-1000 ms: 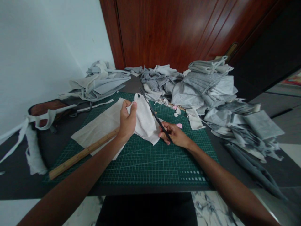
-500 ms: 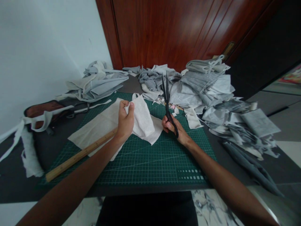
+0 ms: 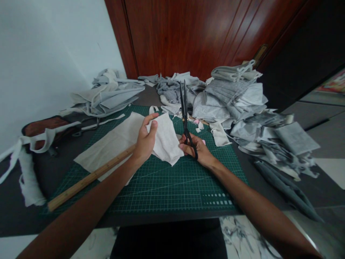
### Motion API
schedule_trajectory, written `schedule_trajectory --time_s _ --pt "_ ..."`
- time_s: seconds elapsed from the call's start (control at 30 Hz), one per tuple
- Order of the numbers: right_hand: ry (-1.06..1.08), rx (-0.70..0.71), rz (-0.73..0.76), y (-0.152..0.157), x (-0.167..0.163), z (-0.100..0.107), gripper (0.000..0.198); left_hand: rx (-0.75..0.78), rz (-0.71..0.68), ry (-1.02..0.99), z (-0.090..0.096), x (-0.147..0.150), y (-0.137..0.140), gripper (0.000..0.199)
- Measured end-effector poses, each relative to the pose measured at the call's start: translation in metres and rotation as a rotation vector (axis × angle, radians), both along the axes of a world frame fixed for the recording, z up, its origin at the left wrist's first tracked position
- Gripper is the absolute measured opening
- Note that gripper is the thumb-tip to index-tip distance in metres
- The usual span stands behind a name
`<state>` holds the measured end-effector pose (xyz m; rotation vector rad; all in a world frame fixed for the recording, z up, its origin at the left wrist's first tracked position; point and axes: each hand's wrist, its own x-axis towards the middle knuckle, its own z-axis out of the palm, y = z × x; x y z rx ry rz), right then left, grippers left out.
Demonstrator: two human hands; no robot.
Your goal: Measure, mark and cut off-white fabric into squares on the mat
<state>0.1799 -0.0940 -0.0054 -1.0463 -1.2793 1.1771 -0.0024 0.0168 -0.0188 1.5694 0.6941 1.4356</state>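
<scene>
A piece of white cloth [image 3: 165, 138] is pinched between the thumb and fingers of my left hand [image 3: 146, 138], above the middle of the green cutting mat [image 3: 172, 190]. My right hand [image 3: 198, 149] grips black scissors [image 3: 184, 117] by the handles. Their blades point away from me and stand slightly apart. Fingers of the right hand are at the cloth's right edge. Under my left wrist and forearm lie a wooden ruler [image 3: 91, 178] and a larger white cloth sheet [image 3: 111, 142], flat on the mat.
Heaped grey fabric [image 3: 231, 97] fills the back right, with more scraps [image 3: 277, 140] along the right side. Folded cloth [image 3: 107, 97] is piled at the back left. A brown pouch [image 3: 43, 129] and a white fabric roll [image 3: 31, 180] lie far left.
My right hand has moved left with the scissors, up to the cloth's edge. The cloth in my left hand now hangs flatter, its lower layer folded in behind.
</scene>
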Motion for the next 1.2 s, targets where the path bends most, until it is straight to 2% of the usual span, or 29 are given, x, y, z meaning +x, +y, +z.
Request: schedule_trajectory --time_s 0.2,0.33,0.4,0.5,0.6,0.67,0.7,0.73,0.87,0.93,1.07,1.2 --pt "-0.05 0.055 -0.042 0.001 0.006 0.003 0.047 -0.029 -0.06 -0.008 0.001 -0.001 0.002 0.051" --pt "-0.099 0.092 -0.109 0.006 0.02 0.006 0.052 0.052 -0.14 0.151 0.016 -0.008 -0.005 0.047" --pt "-0.085 0.109 -0.145 0.008 0.026 0.008 0.053 0.161 -0.3 0.239 0.028 -0.012 -0.013 0.039" --pt "-0.004 0.12 -0.203 0.011 0.03 0.008 0.052 0.259 -0.683 0.369 0.043 -0.012 -0.028 0.037" --pt "0.124 0.098 -0.216 0.013 0.03 0.007 0.048 0.153 -1.072 0.476 0.045 -0.01 -0.04 0.07" --pt "0.189 0.086 -0.209 0.015 0.03 0.006 0.048 0.076 -1.224 0.51 0.04 -0.007 -0.044 0.088" --pt "0.209 0.086 -0.21 0.016 0.03 0.005 0.048 0.066 -1.231 0.516 0.036 -0.006 -0.045 0.089" --pt "0.221 0.088 -0.215 0.016 0.031 0.005 0.048 0.08 -1.183 0.522 0.032 -0.004 -0.045 0.085" --pt "0.225 0.093 -0.229 0.018 0.033 0.004 0.046 0.28 -0.693 0.615 0.015 0.0 -0.038 0.037" --pt "0.214 0.089 -0.221 0.018 0.033 0.003 0.044 0.387 -0.512 0.71 0.008 0.0 -0.032 0.027" --pt "0.16 0.072 -0.195 0.018 0.031 -0.001 0.042 0.502 -0.44 0.915 0.001 -0.001 -0.028 0.026" --pt "0.075 0.052 -0.173 0.017 0.028 -0.003 0.045 0.543 -0.424 0.974 0.001 0.0 -0.032 0.014"
